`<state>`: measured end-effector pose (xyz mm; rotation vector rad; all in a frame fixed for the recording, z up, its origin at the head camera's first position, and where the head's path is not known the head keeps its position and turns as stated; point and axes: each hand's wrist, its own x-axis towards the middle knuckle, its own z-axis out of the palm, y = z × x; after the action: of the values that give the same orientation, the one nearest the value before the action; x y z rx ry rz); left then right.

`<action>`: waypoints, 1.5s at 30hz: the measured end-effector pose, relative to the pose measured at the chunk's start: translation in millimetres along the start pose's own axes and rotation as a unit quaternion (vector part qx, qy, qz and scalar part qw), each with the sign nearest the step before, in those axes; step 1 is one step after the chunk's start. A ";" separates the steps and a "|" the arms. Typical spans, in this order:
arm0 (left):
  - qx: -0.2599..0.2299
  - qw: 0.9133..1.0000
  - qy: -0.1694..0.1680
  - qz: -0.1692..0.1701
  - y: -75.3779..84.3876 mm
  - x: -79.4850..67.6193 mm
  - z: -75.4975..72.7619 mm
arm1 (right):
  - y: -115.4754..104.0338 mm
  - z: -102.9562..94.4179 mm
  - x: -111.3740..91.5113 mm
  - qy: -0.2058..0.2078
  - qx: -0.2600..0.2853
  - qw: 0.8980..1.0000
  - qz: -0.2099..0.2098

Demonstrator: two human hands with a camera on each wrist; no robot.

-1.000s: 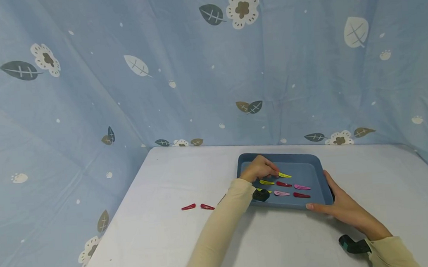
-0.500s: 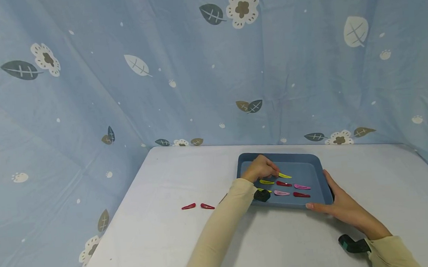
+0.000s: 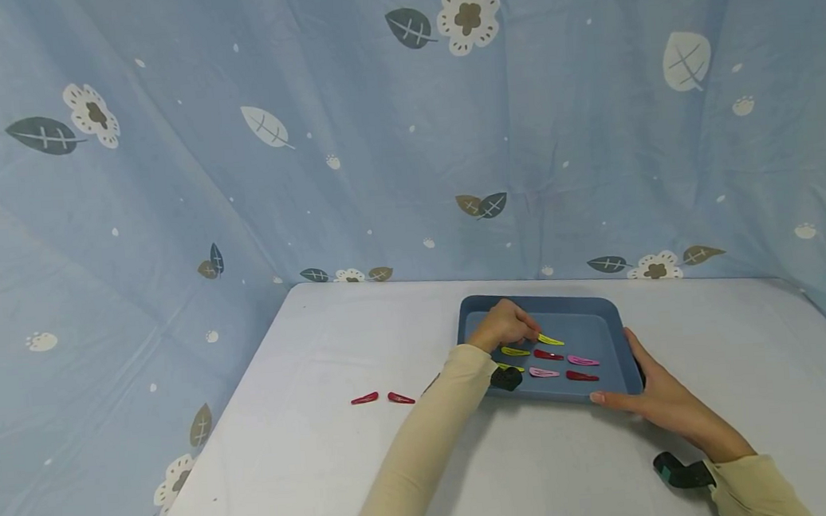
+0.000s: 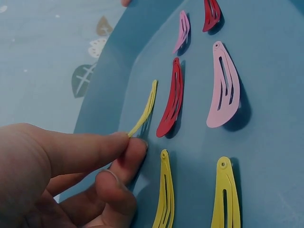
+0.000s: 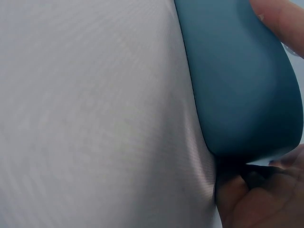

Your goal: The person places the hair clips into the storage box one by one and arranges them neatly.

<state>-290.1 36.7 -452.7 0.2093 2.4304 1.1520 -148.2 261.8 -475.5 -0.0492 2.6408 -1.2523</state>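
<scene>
Over the far left part of a blue tray [image 3: 590, 317], my left hand [image 3: 502, 325] pinches one end of a yellow snap hair clip [image 4: 148, 108] between thumb and finger. The clip stands tilted beside a red hair clip [image 4: 172, 97]. Two more yellow clips lie nearer in the tray, one of them [image 3: 515, 352] just below the hand. A light pink clip [image 4: 223, 90], a darker pink clip [image 3: 582, 360] and another red clip [image 3: 582, 376] lie to the right. My right hand [image 3: 663, 400] grips the tray's near right corner, thumb on the front side.
On the white table [image 3: 291, 466], left of the tray, lie two red clips, the nearer to the sleeve being this clip [image 3: 401, 398]. Another is mostly hidden by the left sleeve [image 3: 432, 424]. A blue patterned curtain [image 3: 347, 135] hangs behind and at the left.
Almost nothing moves. The left hand, still pinching the yellow clip, has shifted very slightly right; the right hand and tray stay in place.
</scene>
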 end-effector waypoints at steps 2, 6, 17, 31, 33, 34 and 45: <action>0.000 1.000 0.001 0.003 -0.7 -0.1 -0.3 | 0.0 0.3 0.2 0.000 0.001 1.000 -0.001; 0.012 0.999 0.011 0.029 -1.7 -6.2 -2.0 | -0.3 0.1 -0.2 -0.001 0.003 1.000 -0.006; -0.003 0.997 0.018 0.079 -2.7 -19.5 -23.2 | -1.7 -1.6 0.1 -0.008 0.002 1.000 0.003; -0.079 0.988 0.040 0.127 -3.2 -64.0 -74.9 | 0.5 -0.6 0.1 -0.009 -0.006 1.000 0.006; -0.080 0.987 0.044 0.135 -4.5 -70.7 -81.8 | 0.9 -0.2 0.5 -0.009 -0.006 1.000 0.008; -0.079 0.986 0.046 0.139 -5.4 -74.6 -85.2 | 1.0 0.0 0.7 -0.009 -0.005 1.000 0.008; -0.079 0.975 0.096 0.184 -16.4 -112.0 -116.9 | -0.4 -1.1 -0.2 -0.008 -0.008 1.000 0.002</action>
<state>-242.1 -90.9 -364.0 0.5392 2.5163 1.5829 -148.3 262.4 -474.5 -0.0562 2.6365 -1.2250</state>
